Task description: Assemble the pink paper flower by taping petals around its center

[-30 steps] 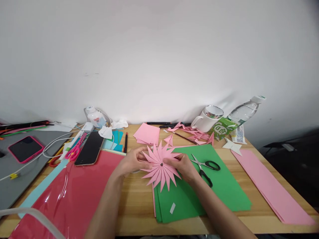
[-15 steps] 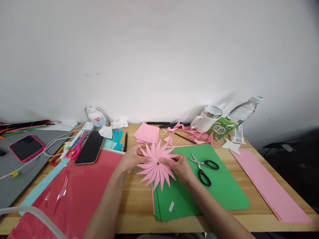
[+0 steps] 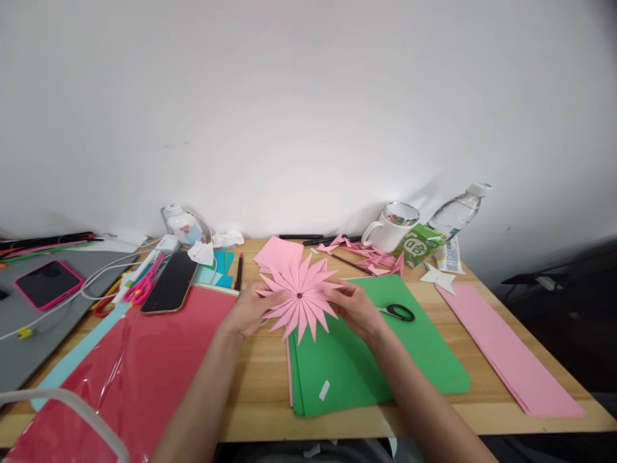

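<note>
Above the tabletop (image 3: 258, 386), holding up a pink folded-paper star (image 3: 301, 305).
Pinching the spikes with the fingers (image 3: 276, 298) of the left hand (image 3: 247, 311) at nine o'clock and those of the right hand (image 3: 357, 307) at three. Flanked, as seen from the star's centre, by pink paper squares (image 3: 276, 250) at eleven o'clock, a white mug (image 3: 387, 234) at two, partly hidden black-handled scissors (image 3: 390, 310) at three, green sheets (image 3: 349, 370) at four and plastic-wrapped red paper (image 3: 154, 360) at eight.
</note>
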A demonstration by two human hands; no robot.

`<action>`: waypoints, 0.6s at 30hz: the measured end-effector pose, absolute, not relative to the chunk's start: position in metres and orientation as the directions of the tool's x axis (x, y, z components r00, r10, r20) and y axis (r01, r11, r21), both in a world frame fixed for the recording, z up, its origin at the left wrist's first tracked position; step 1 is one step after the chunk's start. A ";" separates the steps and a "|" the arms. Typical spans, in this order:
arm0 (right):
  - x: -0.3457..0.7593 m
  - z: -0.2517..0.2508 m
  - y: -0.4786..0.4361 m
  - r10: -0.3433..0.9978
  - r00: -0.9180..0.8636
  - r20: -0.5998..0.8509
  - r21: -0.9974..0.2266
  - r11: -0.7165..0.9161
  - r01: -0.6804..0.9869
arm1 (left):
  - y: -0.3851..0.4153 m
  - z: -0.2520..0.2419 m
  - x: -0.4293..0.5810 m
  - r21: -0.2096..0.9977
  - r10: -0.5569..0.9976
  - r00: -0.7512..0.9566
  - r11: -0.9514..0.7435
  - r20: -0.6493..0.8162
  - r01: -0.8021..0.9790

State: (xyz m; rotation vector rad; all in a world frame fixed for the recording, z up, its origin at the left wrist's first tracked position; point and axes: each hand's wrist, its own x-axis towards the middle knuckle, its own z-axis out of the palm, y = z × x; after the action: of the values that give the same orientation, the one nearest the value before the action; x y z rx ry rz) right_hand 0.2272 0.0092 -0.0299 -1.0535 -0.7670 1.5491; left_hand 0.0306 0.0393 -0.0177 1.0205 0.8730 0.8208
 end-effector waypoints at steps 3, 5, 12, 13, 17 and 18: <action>0.239 -0.026 0.015 0.967 -0.121 -0.224 -0.888 -0.253 -0.384 | 0.042 -0.018 0.029 0.949 0.870 0.441 0.295 -0.219 -0.111; 0.237 -0.026 0.016 0.971 -0.112 -0.213 -0.909 -0.239 -0.340 | 0.043 -0.021 0.029 0.954 0.863 0.448 0.293 -0.233 -0.066; 0.222 -0.041 0.010 0.987 -0.030 -0.159 -0.961 -0.161 -0.224 | 0.037 -0.032 0.034 0.966 0.890 0.400 0.255 -0.221 -0.034; 0.223 -0.041 0.010 0.989 -0.018 -0.143 -0.969 -0.144 -0.203 | 0.037 -0.032 0.035 0.966 0.890 0.403 0.254 -0.215 -0.045; 0.236 -0.028 0.017 0.999 -0.019 0.049 -0.998 0.048 -0.034 | 0.040 -0.028 0.039 0.995 0.935 0.341 0.087 -0.097 0.044; 0.241 -0.022 0.020 0.990 -0.053 0.133 -0.991 0.134 0.018 | 0.041 -0.026 0.039 0.994 0.946 0.324 -0.011 -0.023 0.105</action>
State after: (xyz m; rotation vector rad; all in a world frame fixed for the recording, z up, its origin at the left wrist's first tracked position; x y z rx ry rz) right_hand 0.2405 0.0200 -0.0224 -1.1001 -1.3227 1.1364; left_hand 0.0394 0.0410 -0.0259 1.4196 1.0368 0.9045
